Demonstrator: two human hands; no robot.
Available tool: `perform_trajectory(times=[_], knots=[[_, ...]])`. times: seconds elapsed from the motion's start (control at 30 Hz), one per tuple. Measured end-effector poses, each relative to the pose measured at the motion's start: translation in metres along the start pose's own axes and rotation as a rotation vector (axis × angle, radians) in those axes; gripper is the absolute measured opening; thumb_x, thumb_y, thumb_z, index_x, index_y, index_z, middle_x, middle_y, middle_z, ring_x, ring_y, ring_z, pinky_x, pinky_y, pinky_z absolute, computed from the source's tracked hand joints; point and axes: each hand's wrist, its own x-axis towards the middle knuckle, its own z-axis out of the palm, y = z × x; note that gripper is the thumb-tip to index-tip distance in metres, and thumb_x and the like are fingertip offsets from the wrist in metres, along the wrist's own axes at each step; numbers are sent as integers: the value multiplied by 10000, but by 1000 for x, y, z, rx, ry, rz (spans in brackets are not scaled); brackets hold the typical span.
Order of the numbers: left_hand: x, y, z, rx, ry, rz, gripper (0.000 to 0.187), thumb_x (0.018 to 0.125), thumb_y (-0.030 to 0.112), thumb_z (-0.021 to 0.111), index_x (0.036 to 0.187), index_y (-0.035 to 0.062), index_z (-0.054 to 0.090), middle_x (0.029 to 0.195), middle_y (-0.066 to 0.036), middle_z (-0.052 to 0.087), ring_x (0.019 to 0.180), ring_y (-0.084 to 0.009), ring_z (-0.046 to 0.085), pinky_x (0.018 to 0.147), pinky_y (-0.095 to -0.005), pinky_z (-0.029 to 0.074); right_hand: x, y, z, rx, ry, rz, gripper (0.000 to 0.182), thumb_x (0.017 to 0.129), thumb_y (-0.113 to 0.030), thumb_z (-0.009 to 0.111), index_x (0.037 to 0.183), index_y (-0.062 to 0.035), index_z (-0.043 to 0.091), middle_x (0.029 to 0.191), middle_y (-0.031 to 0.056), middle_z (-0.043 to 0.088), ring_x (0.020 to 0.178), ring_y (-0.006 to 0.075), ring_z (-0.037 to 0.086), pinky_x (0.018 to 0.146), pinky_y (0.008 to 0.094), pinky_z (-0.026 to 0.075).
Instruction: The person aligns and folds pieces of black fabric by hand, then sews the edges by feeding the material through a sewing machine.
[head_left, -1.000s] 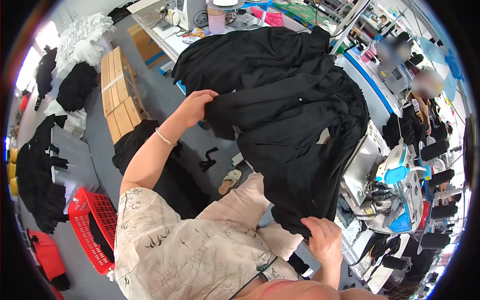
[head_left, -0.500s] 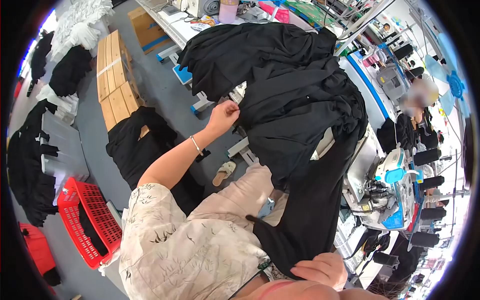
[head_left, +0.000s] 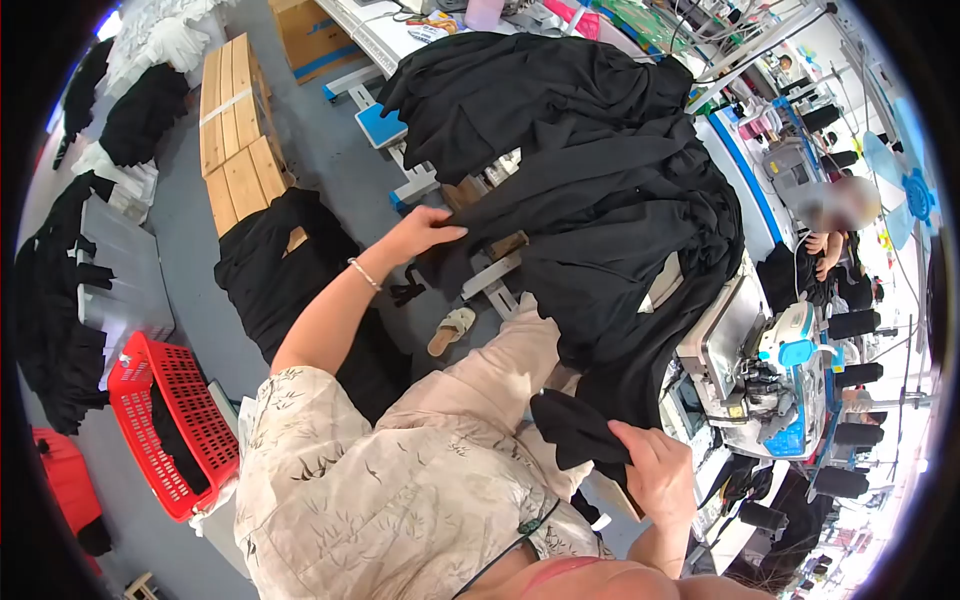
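Note:
A large heap of black fabric (head_left: 620, 185) lies over the work table and hangs down in front of my legs. My left hand (head_left: 420, 236) is closed on an edge of the black fabric at the left side of the heap, drawing it out over the floor. Close to my body, my right hand (head_left: 655, 465) grips a folded end of black fabric (head_left: 575, 430) between thumb and fingers. Folds hide where this end joins the heap.
To the right stands a sewing machine (head_left: 785, 345) with black thread cones (head_left: 855, 325). A wooden bench (head_left: 232, 130) with black fabric on it is at left, near a red basket (head_left: 175, 425). Another person's hands (head_left: 825, 252) work at the far right.
My left hand has moved left and slightly down, pulling the fabric edge outward. My right hand has risen from near my chest, lifting its fabric end away from my body.

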Motion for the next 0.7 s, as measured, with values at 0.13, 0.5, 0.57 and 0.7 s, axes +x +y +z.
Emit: perform_trajectory(times=[0.13,0.5,0.57,0.7], knots=[[-45,15,-16,187,-52,98,200,862,163,658,909,-30,628,736,25,554,683,-52,469,604,-256,398,24,6,7,-45,46,-182,404,583,0,633,987,-14,638,870,82,657,651,212,603,536,314,498],[-101,204,49,355,-441,631,220,826,134,683,957,-16,589,742,-84,627,678,-132,572,629,-303,436,141,26,34,260,65,-323,337,594,-21,668,928,-59,640,968,132,553,893,318,592,757,385,504],[-71,206,40,229,-653,368,207,822,123,700,944,-23,619,783,-9,628,694,-59,506,659,-246,434,133,37,18,250,216,-246,337,624,37,619,950,-45,636,866,123,556,777,321,595,655,369,489],[-36,230,38,72,-653,356,187,887,143,634,956,-30,638,819,34,609,739,-41,492,689,-223,428,111,68,1,469,316,-51,208,685,28,605,887,-5,641,795,104,594,739,257,600,658,289,457]])
